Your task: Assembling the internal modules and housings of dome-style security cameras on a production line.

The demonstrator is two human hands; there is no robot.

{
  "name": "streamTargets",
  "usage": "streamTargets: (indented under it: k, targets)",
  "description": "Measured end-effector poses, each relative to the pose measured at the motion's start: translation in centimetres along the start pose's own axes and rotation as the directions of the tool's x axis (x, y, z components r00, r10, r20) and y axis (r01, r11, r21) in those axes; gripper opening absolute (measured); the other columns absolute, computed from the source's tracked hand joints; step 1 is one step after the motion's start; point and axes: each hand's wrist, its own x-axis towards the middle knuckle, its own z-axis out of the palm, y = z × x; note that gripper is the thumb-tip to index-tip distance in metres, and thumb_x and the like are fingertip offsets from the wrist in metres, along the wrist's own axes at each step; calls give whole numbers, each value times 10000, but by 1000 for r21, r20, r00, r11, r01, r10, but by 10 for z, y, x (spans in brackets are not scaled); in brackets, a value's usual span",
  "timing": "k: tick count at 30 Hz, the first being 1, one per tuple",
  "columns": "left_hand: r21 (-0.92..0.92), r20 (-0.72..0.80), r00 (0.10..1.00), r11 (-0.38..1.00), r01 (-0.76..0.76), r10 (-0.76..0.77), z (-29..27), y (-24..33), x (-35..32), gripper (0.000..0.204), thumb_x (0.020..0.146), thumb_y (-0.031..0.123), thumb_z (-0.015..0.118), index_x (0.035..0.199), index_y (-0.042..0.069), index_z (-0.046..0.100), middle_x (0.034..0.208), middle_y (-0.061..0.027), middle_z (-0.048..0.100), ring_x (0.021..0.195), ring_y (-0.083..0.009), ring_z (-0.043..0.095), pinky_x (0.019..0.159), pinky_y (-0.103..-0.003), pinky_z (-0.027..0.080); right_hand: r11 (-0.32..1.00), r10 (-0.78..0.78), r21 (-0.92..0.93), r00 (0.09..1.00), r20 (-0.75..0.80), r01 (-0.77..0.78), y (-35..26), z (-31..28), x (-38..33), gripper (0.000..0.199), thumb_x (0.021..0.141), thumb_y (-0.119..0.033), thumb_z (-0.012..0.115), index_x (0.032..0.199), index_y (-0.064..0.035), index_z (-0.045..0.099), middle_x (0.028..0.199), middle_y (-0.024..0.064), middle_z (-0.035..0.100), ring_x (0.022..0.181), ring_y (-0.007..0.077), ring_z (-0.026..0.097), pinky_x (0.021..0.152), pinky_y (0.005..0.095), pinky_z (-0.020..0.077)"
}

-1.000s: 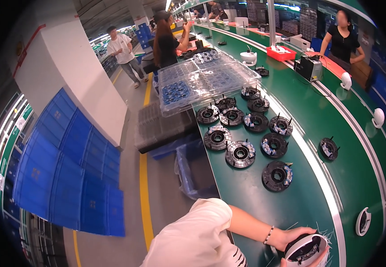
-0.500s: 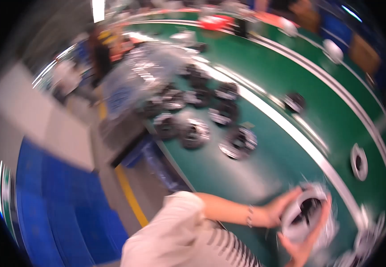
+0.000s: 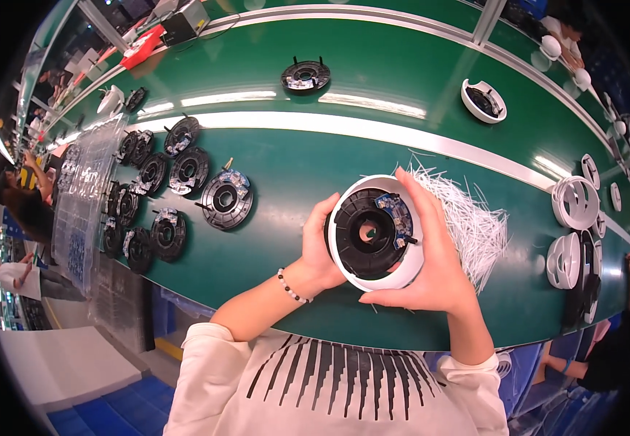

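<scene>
The shell (image 3: 402, 272) is held above the near middle of the green table (image 3: 279, 174), open face turned up toward the person, its longer axis running roughly far to near. Right of it lies a heap of white strips (image 3: 478, 229). Both hands grip it, neither nearer: the right hand (image 3: 442, 269) spans its right side, thumb near, fingers far; the left hand (image 3: 318, 254) cups its left. Inside sits a black disc (image 3: 351, 227), with a blue board (image 3: 400, 218) at its far right.
</scene>
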Motion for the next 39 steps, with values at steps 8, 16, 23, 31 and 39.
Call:
streamTargets:
  k: [8,16,23,31,39]
  targets:
    - [136,-94,995,990,-19,32,4,-2,-3,560,837,480,247,1160,63,437,1122,-119,490,1009,-244,497,869,-377,416,956,-52,-289,998,22,56,-9,9,3,1060,392,-323,802,1244,2,262,1276,221,258,1141,395,295,928,458,274]
    - [447,87,985,878,-174,150,-10,-5,-7,766,763,615,356,1252,29,295,1244,-153,363,1130,-261,392,948,-387,339,943,53,-311,978,-202,-116,-1,32,3,1096,404,-444,772,1221,40,224,1186,214,311,1046,380,362,854,458,305]
    - [297,106,973,927,-230,207,7,-9,0,770,656,259,538,1293,6,185,1197,-162,383,1082,-234,431,924,-340,359,970,94,-147,854,-512,-195,-2,64,-10,1134,437,-444,770,1264,40,163,1262,240,242,1161,387,251,945,463,216]
    - [279,-212,977,960,23,38,14,-10,72,501,768,362,389,1129,20,450,1076,-138,526,978,-258,514,875,-387,404,973,88,-139,848,-523,-186,38,22,-24,1091,522,-475,733,1301,-7,129,1338,263,96,1235,433,74,977,517,104]
    - [539,-343,928,840,67,146,-15,45,203,435,831,363,355,1112,46,452,1121,-128,500,1029,-284,486,886,-462,380,557,-71,-480,537,-841,-678,69,-127,-141,558,624,-204,690,1100,-36,451,1256,172,341,1169,372,274,954,451,226]
